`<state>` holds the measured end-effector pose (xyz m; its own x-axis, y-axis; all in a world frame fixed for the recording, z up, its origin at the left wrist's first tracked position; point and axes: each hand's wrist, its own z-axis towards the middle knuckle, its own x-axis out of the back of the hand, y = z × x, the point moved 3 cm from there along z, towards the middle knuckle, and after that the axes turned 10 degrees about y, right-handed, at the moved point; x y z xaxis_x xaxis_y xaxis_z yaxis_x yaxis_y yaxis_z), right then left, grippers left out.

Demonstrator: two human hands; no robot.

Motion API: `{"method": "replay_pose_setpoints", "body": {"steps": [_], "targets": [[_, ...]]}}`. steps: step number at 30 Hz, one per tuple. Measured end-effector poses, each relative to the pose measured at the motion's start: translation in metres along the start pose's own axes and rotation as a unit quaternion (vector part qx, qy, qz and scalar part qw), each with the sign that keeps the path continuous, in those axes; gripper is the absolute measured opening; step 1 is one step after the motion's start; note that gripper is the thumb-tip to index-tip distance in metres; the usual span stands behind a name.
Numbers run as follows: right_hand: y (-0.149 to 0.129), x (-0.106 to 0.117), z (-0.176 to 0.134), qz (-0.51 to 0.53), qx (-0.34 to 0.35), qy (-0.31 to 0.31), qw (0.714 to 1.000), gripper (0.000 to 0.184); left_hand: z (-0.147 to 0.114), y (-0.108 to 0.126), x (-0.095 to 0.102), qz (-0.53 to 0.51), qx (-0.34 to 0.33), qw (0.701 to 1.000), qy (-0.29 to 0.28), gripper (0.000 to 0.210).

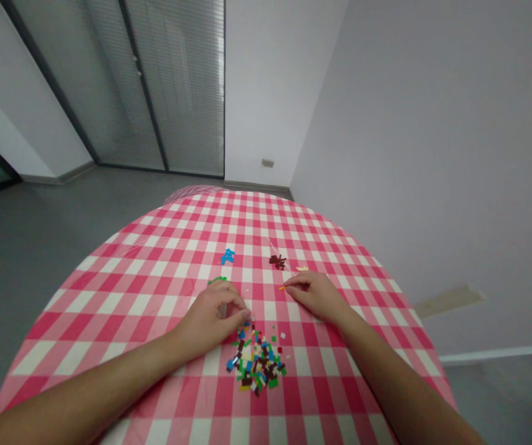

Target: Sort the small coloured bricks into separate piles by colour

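A mixed pile of small building bricks in several colours lies on the near middle of the table. At its far left edge, my left hand has thumb and forefinger pinched together; whatever is between them is too small to make out. A small orange-yellow brick is held between the fingertips of my right hand, low over the cloth. Beyond the hands lie a small blue group of bricks and a dark brown group. Green bricks show partly behind my left hand, and cream bricks lie just past my right.
A red and white checked cloth covers the round-edged table. A few loose bricks lie around the pile's right side. Past the table are a grey floor, a glass partition with blinds and white walls.
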<state>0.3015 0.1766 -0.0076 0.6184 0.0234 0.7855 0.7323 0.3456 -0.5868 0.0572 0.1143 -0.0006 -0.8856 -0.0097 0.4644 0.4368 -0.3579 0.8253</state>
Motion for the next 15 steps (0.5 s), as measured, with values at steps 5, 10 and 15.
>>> {"method": "replay_pose_setpoints", "body": {"steps": [5, 10, 15], "targets": [[-0.001, 0.0, 0.0, 0.007, 0.0, -0.001, 1.0, 0.019, 0.003, -0.003, 0.005, 0.009, -0.007, 1.0, 0.007, 0.012], [-0.002, 0.0, 0.0, 0.001, 0.002, -0.011, 1.0, 0.019, 0.01, -0.012, 0.017, 0.045, -0.024, 0.999, 0.005, 0.016], [-0.002, 0.0, 0.0, -0.003, 0.0, -0.012, 1.0, 0.02, 0.01, -0.009, 0.02, 0.102, -0.072, 0.99, -0.069, 0.018]]}}
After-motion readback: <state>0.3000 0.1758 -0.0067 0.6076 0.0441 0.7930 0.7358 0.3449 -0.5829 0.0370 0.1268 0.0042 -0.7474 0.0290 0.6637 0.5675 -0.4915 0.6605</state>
